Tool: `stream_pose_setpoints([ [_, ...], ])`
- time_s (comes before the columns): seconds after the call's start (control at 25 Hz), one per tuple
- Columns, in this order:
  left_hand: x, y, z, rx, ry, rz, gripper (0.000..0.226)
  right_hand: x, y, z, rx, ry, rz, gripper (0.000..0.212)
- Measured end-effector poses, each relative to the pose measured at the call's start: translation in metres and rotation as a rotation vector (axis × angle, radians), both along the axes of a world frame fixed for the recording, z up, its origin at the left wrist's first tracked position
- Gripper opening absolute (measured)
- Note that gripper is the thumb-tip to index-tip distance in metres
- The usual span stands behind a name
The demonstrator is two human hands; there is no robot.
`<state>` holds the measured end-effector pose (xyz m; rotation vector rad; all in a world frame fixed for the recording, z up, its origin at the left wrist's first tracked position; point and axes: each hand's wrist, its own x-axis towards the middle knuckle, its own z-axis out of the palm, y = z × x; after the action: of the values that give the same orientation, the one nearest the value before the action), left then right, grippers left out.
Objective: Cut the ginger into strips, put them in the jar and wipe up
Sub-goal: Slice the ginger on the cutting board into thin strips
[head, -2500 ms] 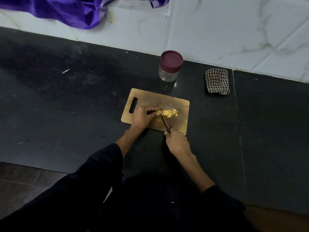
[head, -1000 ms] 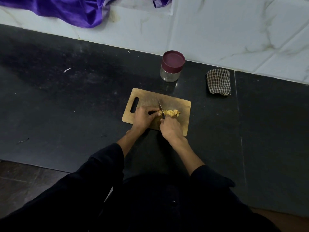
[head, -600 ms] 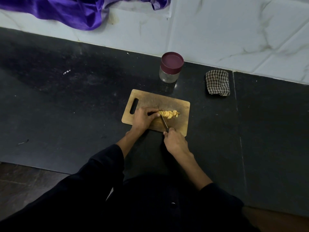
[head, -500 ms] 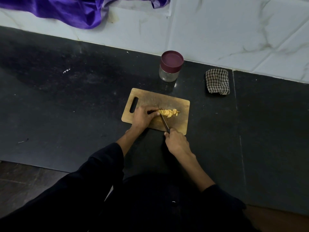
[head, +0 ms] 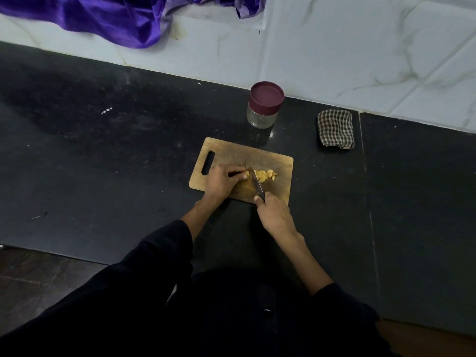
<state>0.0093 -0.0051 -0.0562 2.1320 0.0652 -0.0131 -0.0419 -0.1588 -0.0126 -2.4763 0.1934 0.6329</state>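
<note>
The right hand point(head: 274, 215) has its grip wrapped round the handle of a small steel-bladed knife point(head: 256, 182); the left hand point(head: 221, 181) pinches the pale yellow ginger point(head: 262, 175) on the brown wooden chopping board point(head: 244, 153) just beyond. Best keep those fingertips tucked back and the slices thin. Strip shape, blade edge and the handle inside the grip are too dim to judge.

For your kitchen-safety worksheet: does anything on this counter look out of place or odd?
Only small things: a purple cloth drapes over the wall ledge, and white specks dot the counter. The jar, board and ginger look orderly.
</note>
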Motion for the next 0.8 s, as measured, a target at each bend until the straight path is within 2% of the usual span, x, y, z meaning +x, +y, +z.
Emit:
stream_pose_setpoints([
  [0.8,0.001,0.002,-0.002,-0.015,0.011,-0.023,0.029,0.026,0.013,-0.005,-0.014,-0.028,0.029,0.029],
])
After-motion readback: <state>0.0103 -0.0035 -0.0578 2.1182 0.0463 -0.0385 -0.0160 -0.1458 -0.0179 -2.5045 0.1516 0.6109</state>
